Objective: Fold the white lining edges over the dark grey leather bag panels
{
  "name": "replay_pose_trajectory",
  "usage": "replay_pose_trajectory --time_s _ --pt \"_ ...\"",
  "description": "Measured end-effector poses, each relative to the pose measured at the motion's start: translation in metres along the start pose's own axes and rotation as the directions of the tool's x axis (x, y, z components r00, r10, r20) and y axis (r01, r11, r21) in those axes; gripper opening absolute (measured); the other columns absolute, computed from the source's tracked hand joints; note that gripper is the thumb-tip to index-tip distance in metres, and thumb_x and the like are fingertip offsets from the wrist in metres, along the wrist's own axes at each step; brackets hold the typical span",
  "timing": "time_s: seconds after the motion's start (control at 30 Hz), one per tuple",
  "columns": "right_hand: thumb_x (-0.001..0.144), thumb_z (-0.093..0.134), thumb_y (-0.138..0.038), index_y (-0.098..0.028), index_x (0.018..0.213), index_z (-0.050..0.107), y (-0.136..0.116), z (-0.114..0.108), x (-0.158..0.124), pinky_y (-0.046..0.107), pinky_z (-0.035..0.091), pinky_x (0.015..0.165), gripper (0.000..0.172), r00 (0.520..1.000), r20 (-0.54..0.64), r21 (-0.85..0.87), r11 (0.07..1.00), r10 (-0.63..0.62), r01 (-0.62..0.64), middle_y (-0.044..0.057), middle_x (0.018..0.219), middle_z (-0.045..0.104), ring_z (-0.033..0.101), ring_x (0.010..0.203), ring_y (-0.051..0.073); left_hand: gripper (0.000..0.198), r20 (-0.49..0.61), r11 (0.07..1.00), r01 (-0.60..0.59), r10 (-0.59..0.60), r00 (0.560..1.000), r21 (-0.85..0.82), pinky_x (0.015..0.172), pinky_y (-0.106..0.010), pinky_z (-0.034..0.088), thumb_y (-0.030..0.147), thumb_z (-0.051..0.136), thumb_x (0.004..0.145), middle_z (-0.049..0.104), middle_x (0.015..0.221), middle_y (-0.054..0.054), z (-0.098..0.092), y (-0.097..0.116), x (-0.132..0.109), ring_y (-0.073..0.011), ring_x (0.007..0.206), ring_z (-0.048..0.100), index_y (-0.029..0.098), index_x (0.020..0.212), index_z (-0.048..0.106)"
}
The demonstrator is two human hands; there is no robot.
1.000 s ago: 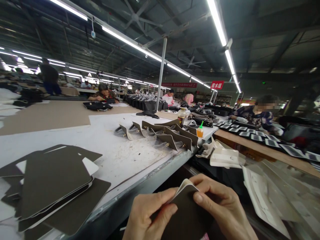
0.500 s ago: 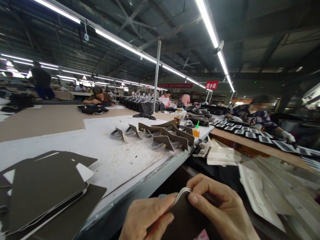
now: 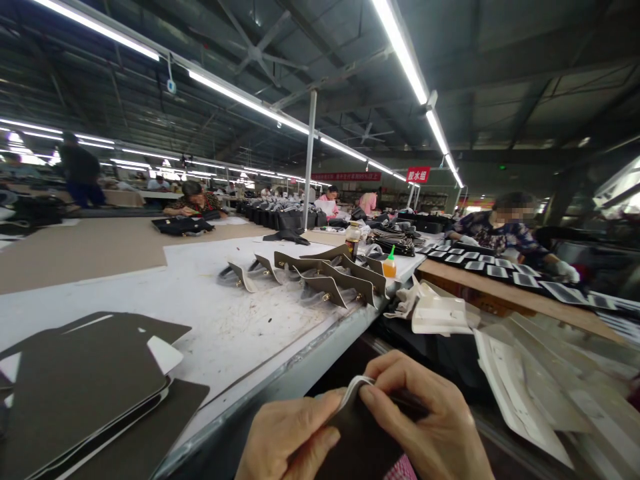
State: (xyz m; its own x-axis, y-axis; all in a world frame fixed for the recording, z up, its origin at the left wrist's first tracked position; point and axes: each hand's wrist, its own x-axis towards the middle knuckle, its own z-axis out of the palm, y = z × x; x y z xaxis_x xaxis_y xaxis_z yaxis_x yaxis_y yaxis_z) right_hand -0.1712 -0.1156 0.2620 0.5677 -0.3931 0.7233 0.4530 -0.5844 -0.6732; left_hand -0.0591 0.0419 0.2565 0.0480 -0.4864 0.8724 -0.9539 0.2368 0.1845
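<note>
A dark brown panel (image 3: 357, 433) with a pale, curved top edge is held up at the bottom centre. My left hand (image 3: 295, 433) pinches its left edge between thumb and fingers. On the right of the same edge, my right hand (image 3: 425, 413) is closed on it, thumb and forefinger at the top of the curve. The two hands are close together, just off the near edge of the white table (image 3: 240, 353). The lower part of the panel runs out of view.
Flat brown panels (image 3: 90, 387) are stacked at left. Curved brown pieces (image 3: 330, 277) with metal fittings stand mid-table beside a glue bottle (image 3: 389, 264) and a jar (image 3: 353, 240). Cream pieces (image 3: 443, 310) lie at right. A gloved person (image 3: 500, 233) works beyond.
The view has shifted slightly, with the scene sitting a little further left. Both hands have moved slightly left with the panel, still gripping its edge.
</note>
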Motion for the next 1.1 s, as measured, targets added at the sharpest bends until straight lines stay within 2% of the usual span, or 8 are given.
replay_pose_trajectory --time_s 0.13,0.3,0.43,0.5,0.63,0.77,0.87,1.1 --pt "0.087 0.069 -0.027 -0.021 0.063 0.062 -0.004 0.004 -0.003 0.024 0.052 0.06 0.026 0.999 -0.039 0.003 0.999 -0.032 0.032 0.002 0.073 0.068 0.063 0.06 0.013 0.03 -0.015 0.999 0.036 -0.037 0.999 -0.029 0.05 -0.019 0.056 0.035 0.052 0.102 0.074 0.066 0.003 0.0 0.0 0.001 -0.0129 0.045 0.065 0.033 0.128 0.065" --pt "0.08 0.078 -0.027 -0.023 0.074 0.056 0.002 0.003 -0.003 0.023 0.052 0.057 0.023 0.991 -0.123 -0.024 0.999 0.046 -0.049 0.0 0.087 0.068 0.064 0.058 0.012 0.029 -0.006 1.0 0.015 -0.015 1.0 0.013 0.048 -0.019 0.054 0.033 0.052 0.102 0.074 0.065 0.003 -0.002 0.0 0.0 -0.0128 0.044 0.064 0.031 0.128 0.064" --pt "0.087 0.073 -0.022 -0.027 0.1 0.067 0.005 -0.001 0.0 0.021 0.052 0.058 0.015 0.992 0.073 -0.059 0.992 -0.104 0.109 -0.002 0.086 0.067 0.064 0.062 0.011 0.025 -0.02 0.997 0.009 -0.007 1.0 0.074 0.052 -0.02 0.056 0.029 0.052 0.102 0.074 0.067 0.002 -0.002 0.001 -0.003 -0.0137 0.048 0.067 0.028 0.123 0.065" --pt "0.092 0.07 -0.023 -0.027 0.094 0.07 0.003 -0.001 0.002 0.021 0.051 0.06 0.004 0.978 0.134 -0.059 0.984 -0.157 0.166 -0.002 0.08 0.067 0.063 0.066 0.013 0.024 -0.015 0.997 0.001 0.0 1.0 0.077 0.053 -0.02 0.056 0.028 0.051 0.102 0.074 0.067 0.001 -0.001 0.001 -0.004 -0.0138 0.049 0.068 0.027 0.123 0.064" --pt "0.093 0.069 -0.023 -0.025 0.086 0.071 0.001 0.002 0.003 0.02 0.049 0.059 0.007 0.982 0.117 -0.031 0.988 -0.148 0.153 -0.001 0.077 0.066 0.06 0.065 0.012 0.024 0.012 1.0 0.015 -0.016 1.0 0.027 0.052 -0.018 0.054 0.03 0.048 0.104 0.074 0.069 0.002 0.0 0.0 -0.002 -0.0122 0.048 0.066 0.027 0.123 0.062" --pt "0.092 0.069 -0.023 -0.026 0.083 0.071 0.005 0.005 0.003 0.02 0.047 0.06 0.009 0.988 0.098 0.01 0.993 -0.121 0.12 -0.002 0.076 0.065 0.059 0.065 0.012 0.023 0.108 0.989 0.141 -0.137 0.985 -0.039 0.056 -0.016 0.053 0.038 0.05 0.103 0.073 0.071 0.003 -0.002 0.0 -0.001 -0.0118 0.055 0.068 0.026 0.11 0.068" --pt "0.092 0.069 -0.023 -0.024 0.081 0.07 0.007 0.006 0.003 0.019 0.046 0.06 0.011 0.985 0.141 0.009 0.995 -0.098 0.098 -0.002 0.077 0.066 0.06 0.066 0.012 0.037 0.138 0.963 0.267 -0.26 0.956 -0.031 0.055 -0.019 0.05 0.048 0.047 0.102 0.07 0.066 0.002 -0.001 0.0 -0.004 -0.0131 0.054 0.064 0.022 0.092 0.071" --pt "0.091 0.066 -0.019 -0.022 0.075 0.066 0.006 0.015 0.007 0.018 0.042 0.057 0.016 0.98 0.154 0.037 0.992 -0.126 0.121 -0.004 0.071 0.063 0.055 0.062 0.01 0.034 0.082 0.887 0.462 -0.462 0.883 0.025 0.055 -0.021 0.038 0.028 0.047 0.101 0.055 0.059 0.003 0.018 0.001 -0.011 -0.0105 0.054 0.052 0.019 0.071 0.059"
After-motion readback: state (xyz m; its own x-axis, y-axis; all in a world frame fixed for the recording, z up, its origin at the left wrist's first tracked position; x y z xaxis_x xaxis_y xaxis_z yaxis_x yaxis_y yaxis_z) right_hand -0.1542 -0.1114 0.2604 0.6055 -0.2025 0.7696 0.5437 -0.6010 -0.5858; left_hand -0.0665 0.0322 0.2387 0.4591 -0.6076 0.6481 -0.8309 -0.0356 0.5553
